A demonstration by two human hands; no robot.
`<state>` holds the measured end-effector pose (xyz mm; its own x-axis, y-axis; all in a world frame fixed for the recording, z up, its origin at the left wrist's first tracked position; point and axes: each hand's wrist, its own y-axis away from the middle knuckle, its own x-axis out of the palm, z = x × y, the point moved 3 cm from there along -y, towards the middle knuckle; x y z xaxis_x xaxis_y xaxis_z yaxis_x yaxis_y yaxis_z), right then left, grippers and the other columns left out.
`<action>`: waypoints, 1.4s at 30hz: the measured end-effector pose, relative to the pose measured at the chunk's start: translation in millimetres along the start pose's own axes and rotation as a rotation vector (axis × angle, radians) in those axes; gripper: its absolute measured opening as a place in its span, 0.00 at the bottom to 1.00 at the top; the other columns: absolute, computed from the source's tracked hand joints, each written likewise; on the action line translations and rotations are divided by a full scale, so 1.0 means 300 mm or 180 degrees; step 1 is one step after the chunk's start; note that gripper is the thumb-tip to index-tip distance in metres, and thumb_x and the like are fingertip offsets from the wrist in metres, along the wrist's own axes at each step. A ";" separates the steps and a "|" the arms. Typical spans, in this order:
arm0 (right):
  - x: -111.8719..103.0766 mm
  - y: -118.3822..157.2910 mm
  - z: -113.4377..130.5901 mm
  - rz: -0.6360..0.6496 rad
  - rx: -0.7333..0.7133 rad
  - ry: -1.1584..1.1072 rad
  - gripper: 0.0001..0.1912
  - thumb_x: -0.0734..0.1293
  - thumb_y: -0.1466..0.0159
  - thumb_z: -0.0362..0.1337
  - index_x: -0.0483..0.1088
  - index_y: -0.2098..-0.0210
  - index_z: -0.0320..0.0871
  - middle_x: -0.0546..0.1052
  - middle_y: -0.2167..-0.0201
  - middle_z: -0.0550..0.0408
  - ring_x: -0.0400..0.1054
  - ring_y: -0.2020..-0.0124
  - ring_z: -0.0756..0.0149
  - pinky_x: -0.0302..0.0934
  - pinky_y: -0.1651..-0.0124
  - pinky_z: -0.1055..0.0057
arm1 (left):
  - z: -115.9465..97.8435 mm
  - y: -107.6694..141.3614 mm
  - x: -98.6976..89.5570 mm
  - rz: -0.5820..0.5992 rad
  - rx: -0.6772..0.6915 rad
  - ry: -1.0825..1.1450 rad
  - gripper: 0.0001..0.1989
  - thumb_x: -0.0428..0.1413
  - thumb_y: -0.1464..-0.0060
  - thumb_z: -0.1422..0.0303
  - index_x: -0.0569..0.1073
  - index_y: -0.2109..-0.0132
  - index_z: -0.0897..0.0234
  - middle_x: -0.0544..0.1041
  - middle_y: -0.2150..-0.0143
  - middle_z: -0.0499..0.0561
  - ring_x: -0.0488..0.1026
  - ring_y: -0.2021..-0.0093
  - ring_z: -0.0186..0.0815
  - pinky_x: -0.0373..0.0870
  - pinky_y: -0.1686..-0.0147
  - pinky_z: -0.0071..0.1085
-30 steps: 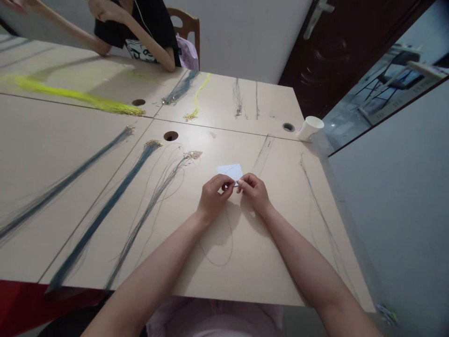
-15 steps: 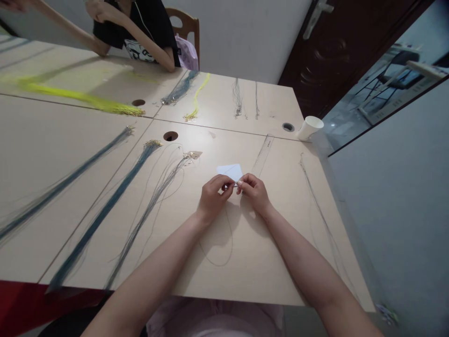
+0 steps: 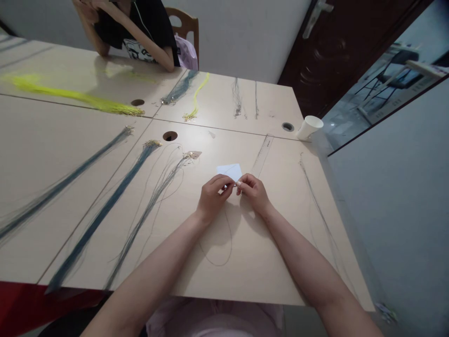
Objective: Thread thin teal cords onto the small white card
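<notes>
My left hand and my right hand meet fingertip to fingertip over the table, both pinched closed. Between them is the end of a thin grey line, which hangs from my left hand and loops on the wood below. Whatever tiny piece sits at the fingertips is too small to make out. Just beyond my fingers lies a small white card, partly covered by them. A clear ruler rests past my right hand. To the left lies a loose bundle of grey lines with small gold-coloured metal ends.
Blue-grey line bundles and a yellow bundle stretch across the left side. A few strands lie at right. A white paper cup stands by the right edge. Opposite, another person leans on the table.
My hands stay nearly still in the same pinch. Across the table, the other person's outstretched arm has drawn in, and that hand is now near their other hand.
</notes>
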<state>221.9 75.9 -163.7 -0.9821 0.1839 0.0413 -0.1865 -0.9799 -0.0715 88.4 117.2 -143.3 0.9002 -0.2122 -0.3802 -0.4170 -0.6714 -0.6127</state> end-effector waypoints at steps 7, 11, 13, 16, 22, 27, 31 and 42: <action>0.002 0.002 0.010 -0.0049 -0.0013 -0.0039 0.06 0.64 0.44 0.37 0.64 0.75 0.43 0.69 0.82 0.62 0.63 0.78 0.71 0.56 0.70 0.72 | 0.007 0.002 0.000 -0.0029 -0.0124 -0.0027 0.02 0.54 0.50 0.76 0.70 0.67 0.65 0.72 0.71 0.48 0.66 0.72 0.26 0.65 0.72 0.24; 0.002 0.002 0.008 -0.0050 -0.0010 -0.0090 0.06 0.64 0.44 0.36 0.64 0.75 0.43 0.69 0.83 0.62 0.62 0.78 0.71 0.55 0.70 0.73 | 0.011 0.002 0.000 -0.0050 -0.0155 -0.0015 0.02 0.54 0.50 0.75 0.70 0.68 0.65 0.71 0.71 0.48 0.65 0.73 0.26 0.65 0.72 0.24; 0.002 0.001 0.008 -0.0052 -0.0013 -0.0068 0.06 0.64 0.44 0.37 0.64 0.75 0.42 0.69 0.83 0.62 0.61 0.79 0.71 0.55 0.71 0.73 | 0.012 0.001 0.000 -0.0025 -0.0144 0.0000 0.02 0.54 0.50 0.75 0.70 0.68 0.66 0.72 0.71 0.48 0.65 0.73 0.26 0.65 0.72 0.24; 0.002 0.000 0.009 -0.0055 0.0003 -0.0011 0.06 0.65 0.44 0.37 0.64 0.76 0.43 0.69 0.83 0.61 0.61 0.79 0.71 0.54 0.71 0.73 | 0.012 0.001 0.001 -0.0011 -0.0145 0.0016 0.02 0.54 0.50 0.76 0.70 0.68 0.66 0.72 0.71 0.48 0.65 0.72 0.26 0.65 0.71 0.24; 0.001 0.000 0.005 -0.0045 -0.0004 -0.0023 0.06 0.65 0.44 0.37 0.64 0.75 0.43 0.68 0.83 0.61 0.62 0.78 0.71 0.55 0.70 0.72 | 0.008 0.002 0.000 -0.0008 -0.0090 0.0027 0.03 0.54 0.50 0.77 0.70 0.68 0.66 0.72 0.71 0.48 0.65 0.72 0.26 0.64 0.72 0.23; -0.001 0.000 0.005 -0.0040 0.0005 0.0051 0.06 0.64 0.44 0.38 0.64 0.75 0.43 0.68 0.82 0.61 0.62 0.78 0.70 0.56 0.70 0.72 | 0.009 0.001 0.001 0.0021 -0.0049 0.0021 0.03 0.54 0.50 0.77 0.70 0.67 0.66 0.72 0.71 0.48 0.65 0.72 0.26 0.64 0.72 0.24; -0.001 0.000 0.007 -0.0039 -0.0022 0.0072 0.06 0.64 0.44 0.38 0.64 0.75 0.43 0.68 0.83 0.61 0.62 0.79 0.70 0.56 0.70 0.72 | 0.009 0.001 0.000 0.0008 -0.0045 0.0033 0.04 0.53 0.50 0.77 0.70 0.67 0.65 0.72 0.70 0.48 0.65 0.72 0.26 0.65 0.72 0.24; 0.000 0.002 0.006 -0.0024 -0.0008 -0.0030 0.06 0.65 0.44 0.37 0.64 0.75 0.43 0.68 0.83 0.61 0.62 0.78 0.71 0.55 0.70 0.72 | 0.005 0.001 -0.002 0.0014 -0.0023 -0.0013 0.03 0.53 0.50 0.76 0.70 0.67 0.65 0.73 0.71 0.49 0.66 0.72 0.27 0.65 0.72 0.24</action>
<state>221.9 75.3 -162.0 -0.9804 0.1905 0.0513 -0.1939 -0.9782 -0.0737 87.6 118.2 -144.1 0.8979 -0.2123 -0.3857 -0.4200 -0.6756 -0.6060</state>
